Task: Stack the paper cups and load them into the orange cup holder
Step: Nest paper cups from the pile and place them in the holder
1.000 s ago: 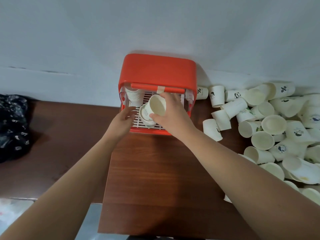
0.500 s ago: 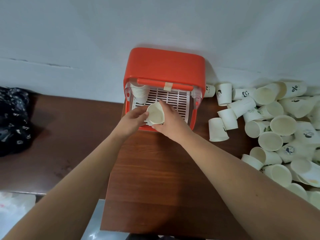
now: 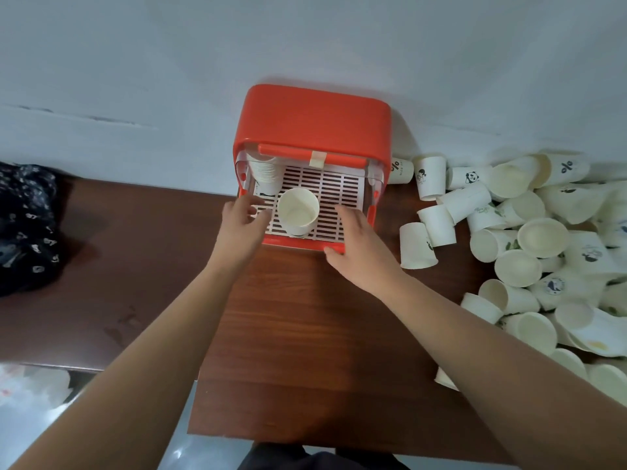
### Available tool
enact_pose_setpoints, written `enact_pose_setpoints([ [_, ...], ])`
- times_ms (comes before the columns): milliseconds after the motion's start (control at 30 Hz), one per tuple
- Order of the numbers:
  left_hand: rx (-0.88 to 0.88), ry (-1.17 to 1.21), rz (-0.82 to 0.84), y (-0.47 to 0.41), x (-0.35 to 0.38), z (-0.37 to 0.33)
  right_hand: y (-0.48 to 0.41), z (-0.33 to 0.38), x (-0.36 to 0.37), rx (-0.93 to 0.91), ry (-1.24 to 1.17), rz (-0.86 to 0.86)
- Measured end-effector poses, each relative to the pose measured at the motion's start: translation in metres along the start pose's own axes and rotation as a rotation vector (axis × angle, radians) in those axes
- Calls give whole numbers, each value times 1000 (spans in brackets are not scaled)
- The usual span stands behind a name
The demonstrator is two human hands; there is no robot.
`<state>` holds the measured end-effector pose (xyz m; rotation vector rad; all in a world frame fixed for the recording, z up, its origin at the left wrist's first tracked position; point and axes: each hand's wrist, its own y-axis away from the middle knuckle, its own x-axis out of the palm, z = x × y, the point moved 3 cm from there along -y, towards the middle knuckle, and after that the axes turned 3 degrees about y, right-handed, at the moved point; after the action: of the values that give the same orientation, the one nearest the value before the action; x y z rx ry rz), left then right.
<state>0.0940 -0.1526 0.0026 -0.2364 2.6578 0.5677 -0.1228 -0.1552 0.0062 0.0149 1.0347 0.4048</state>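
Here, going from the left of the frame, a dark patterned cloth (image 3: 25, 225) lies on the brown table (image 3: 305, 334), well apart from the work. The left hand (image 3: 242, 225) sits at the holder's lower-left corner, fingers loosely spread and holding nothing, the fingertips (image 3: 252, 203) over the white slatted tray (image 3: 334, 198). Inside the orange cup holder (image 3: 314, 127), at upper centre against the wall, one nested stack (image 3: 266, 176) stands at the back-left corner; how many cups it holds cannot be counted. Just in front of it a second stack (image 3: 298, 212) stands upright on the tray, mouth up, free of both hands, and only its top cup shows clearly. The right hand (image 3: 359, 245) lies open and empty to its right, thumb near the holder's front lip.

The step in hand looks like settling this stack. It is best done by checking that it stands square on the slats and is nudged back beside the first, so the front stays free for more. The push should be low on the stack, not at its rim, or it may tip.

Counted: two stacks in the holder, one holder, two hands. To the right, the pile of loose paper cups (image 3: 529, 239) runs past the frame edge, well over twenty, so the task seems far from done.
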Motion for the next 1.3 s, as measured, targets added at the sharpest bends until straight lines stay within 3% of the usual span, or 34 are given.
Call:
enact_pose_setpoints([
  [100,63,-51,14,29,10,9,47,-44,-16,81,43,-22],
  [233,117,-242,335,49,56,21,81,-112,-37,249,171,-34],
  [367,140,-343,617,56,120,-7,79,-147,-44,371,71,-19],
  [600,28,-402,652,34,215,-25,73,-172,-29,432,-192,43],
  [767,44,-303,773,13,241,25,72,-185,-23,494,-478,99],
  [900,69,-214,678,42,229,-7,74,-194,-30,561,-746,50],
  [1000,238,-336,594,51,222,-25,73,-200,-38,689,-1107,20],
  [1100,358,-353,454,52,218,-39,67,-198,-47,652,-1267,110],
  [1200,245,-192,427,52,215,-49,60,-192,-60,576,-1229,200],
  [1233,184,-124,411,51,213,-49,56,-195,-63,561,-1121,177],
  [1300,102,1,363,52,209,-48,47,-210,-65,514,-655,31],
])
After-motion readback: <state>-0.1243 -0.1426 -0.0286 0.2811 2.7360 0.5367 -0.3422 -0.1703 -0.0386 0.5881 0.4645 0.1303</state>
